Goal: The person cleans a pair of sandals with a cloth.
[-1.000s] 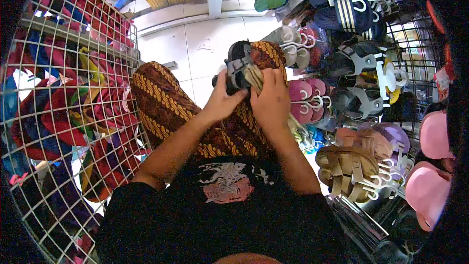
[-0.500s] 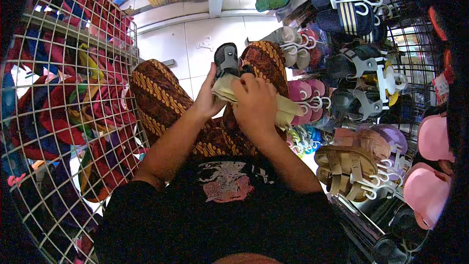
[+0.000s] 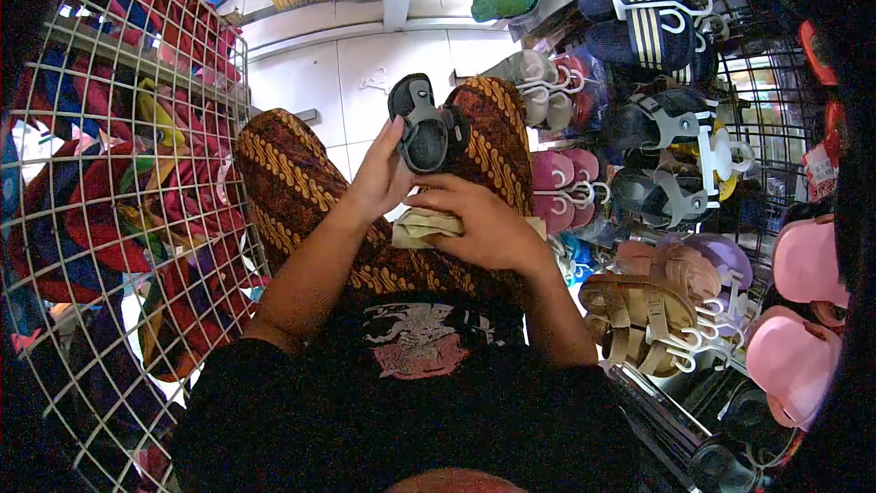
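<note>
A black and grey sandal (image 3: 424, 139) is held up in front of my knees, its strap and footbed facing me. My left hand (image 3: 381, 175) grips it near the heel, thumb along its left side. Behind it on the right, a second dark sandal part (image 3: 458, 128) shows against the patterned trousers. Closer to my body, my right hand (image 3: 485, 221) is closed round a folded pale yellow cloth (image 3: 422, 230). The fingertips of that hand reach close under the sandal's lower end, while the cloth hangs over my lap.
A white wire rack (image 3: 128, 164) with colourful goods stands close on my left. To the right hang several sandals on white hangers, among them striped navy slides (image 3: 643, 18) and brown sandals (image 3: 639, 315). A white hanger (image 3: 376, 80) lies on the tiled floor (image 3: 306, 78).
My right hand has drawn the cloth off the sandal and down toward my lap, bunching it. More of the sandal shows now, still in my left hand.
</note>
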Demonstrator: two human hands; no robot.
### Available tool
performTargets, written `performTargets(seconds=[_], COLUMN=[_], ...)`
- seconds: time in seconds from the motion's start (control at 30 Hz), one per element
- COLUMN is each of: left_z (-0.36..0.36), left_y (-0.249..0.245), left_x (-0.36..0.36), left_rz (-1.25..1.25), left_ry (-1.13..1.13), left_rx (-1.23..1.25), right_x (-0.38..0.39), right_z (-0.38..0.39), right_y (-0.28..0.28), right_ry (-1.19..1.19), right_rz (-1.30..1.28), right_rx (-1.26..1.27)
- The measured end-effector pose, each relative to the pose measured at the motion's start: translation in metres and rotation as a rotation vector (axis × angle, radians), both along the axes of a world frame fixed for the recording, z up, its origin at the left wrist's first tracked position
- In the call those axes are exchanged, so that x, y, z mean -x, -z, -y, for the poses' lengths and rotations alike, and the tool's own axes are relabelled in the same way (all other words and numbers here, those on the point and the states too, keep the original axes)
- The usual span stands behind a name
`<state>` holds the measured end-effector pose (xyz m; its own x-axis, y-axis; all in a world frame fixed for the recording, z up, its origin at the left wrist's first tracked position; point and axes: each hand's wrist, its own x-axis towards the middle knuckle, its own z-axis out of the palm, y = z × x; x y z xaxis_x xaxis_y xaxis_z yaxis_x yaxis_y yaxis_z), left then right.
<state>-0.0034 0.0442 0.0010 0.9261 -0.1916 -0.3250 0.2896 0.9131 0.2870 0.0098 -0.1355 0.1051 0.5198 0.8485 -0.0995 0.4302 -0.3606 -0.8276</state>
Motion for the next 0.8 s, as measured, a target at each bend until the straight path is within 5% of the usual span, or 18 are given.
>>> performTargets(seconds=[0.43, 0.53, 0.8], left_z=[0.001, 0.001, 0.015], left_y=[-0.01, -0.009, -0.005], left_x=[0.003, 0.004, 0.015], left_rz=[-0.071, -0.069, 0.229], left_ry=[0.046, 0.124, 0.051], left_rx=[-0.043, -0.233, -0.261], right_x=[-0.005, -0.005, -0.014], right_z=[-0.001, -0.002, 0.003], right_y=[-0.016, -0.015, -0.015], right_ry=[0.117, 0.174, 0.305], right_rz=[0.068, 0.047, 0.089], right_rx=[0.066, 0.113, 0.009])
